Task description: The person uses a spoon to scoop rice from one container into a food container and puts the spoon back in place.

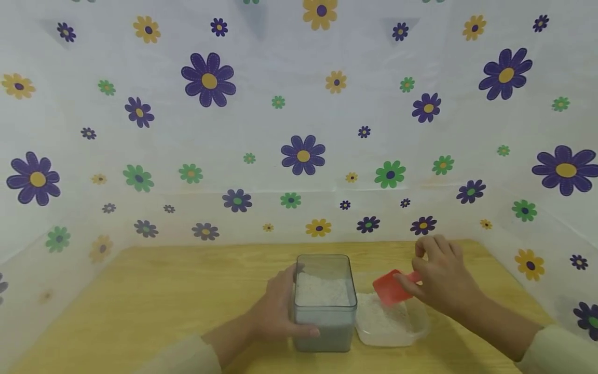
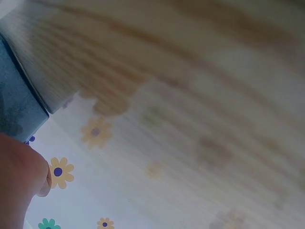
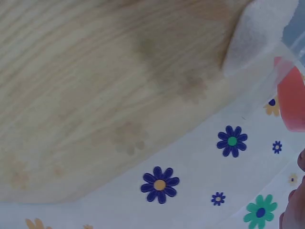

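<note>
My left hand [image 1: 276, 307] grips the near left side of a tall grey see-through container [image 1: 328, 330], its thumb across the front. White grainy stuff [image 1: 322, 289] lies inside the container; its exact kind cannot be told. In my right hand [image 1: 441, 272] is the handle of a red scoop [image 1: 391, 287], its bowl tilted over a clear plastic tub [image 1: 391, 340]. More of the white stuff fills part of that tub, which stands right beside the container. The right wrist view shows the scoop [image 3: 291, 102] near the tub [image 3: 259, 40]; the left wrist view shows only a corner of the container [image 2: 19, 95].
Both vessels stand on a wood-grain tabletop [image 1: 187, 291]. White sheeting with printed flowers [image 1: 261, 119] rises behind the table and along its left and right sides.
</note>
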Tool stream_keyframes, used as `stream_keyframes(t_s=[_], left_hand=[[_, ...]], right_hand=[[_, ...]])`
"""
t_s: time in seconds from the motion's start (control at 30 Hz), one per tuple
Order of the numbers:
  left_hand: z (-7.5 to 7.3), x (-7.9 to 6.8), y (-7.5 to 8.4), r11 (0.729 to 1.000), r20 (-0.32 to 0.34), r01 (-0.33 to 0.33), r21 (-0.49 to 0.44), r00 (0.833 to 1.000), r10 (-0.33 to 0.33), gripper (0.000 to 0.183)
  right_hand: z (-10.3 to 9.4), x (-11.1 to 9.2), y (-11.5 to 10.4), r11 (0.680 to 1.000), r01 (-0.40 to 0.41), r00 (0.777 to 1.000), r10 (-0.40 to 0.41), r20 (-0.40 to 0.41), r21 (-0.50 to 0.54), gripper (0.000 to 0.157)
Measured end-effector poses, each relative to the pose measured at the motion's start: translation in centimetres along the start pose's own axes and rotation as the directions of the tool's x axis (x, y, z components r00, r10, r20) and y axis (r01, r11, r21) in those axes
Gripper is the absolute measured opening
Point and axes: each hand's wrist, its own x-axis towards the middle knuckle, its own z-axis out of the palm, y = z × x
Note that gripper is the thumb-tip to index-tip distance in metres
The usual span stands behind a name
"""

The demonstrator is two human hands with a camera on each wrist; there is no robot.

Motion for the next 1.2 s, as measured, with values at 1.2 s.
stream_keyframes(t_s=[1.2], left_hand=[[-0.1,0.1,-0.3,0.997,0.018,-0.071,0.020,0.997,0.071,0.116]], right_hand=[[2.3,12.0,-10.8,0.848,0.525,0.800,-0.467,0.376,-0.063,0.046]])
